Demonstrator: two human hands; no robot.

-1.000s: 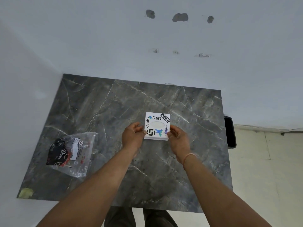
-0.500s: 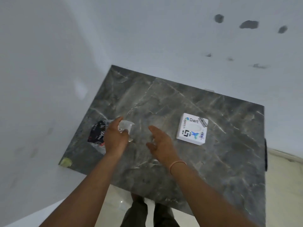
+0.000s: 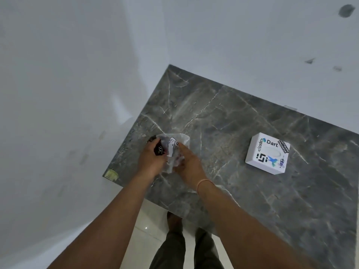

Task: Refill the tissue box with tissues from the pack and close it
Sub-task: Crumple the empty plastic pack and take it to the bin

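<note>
- Both hands have left the white square sticker-covered tissue box (image 3: pixel 267 153), which sits alone toward the right of the grey marble desk (image 3: pixel 242 117).
- The left hand (image 3: pixel 150 162) and right hand (image 3: pixel 189 165) now meet, fingers gripping the clear crinkled plastic tissue pack (image 3: pixel 172 145) at the desk's left side.

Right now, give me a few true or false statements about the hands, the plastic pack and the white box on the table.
1. Both hands, left hand and right hand, are on the plastic pack. True.
2. The white sticker-covered box is held in the right hand. False: it sits alone on the marble table.
3. The box lies to the right of the pack. True.
4. The pack rests on the floor. False: it is over the table's left part.
</note>
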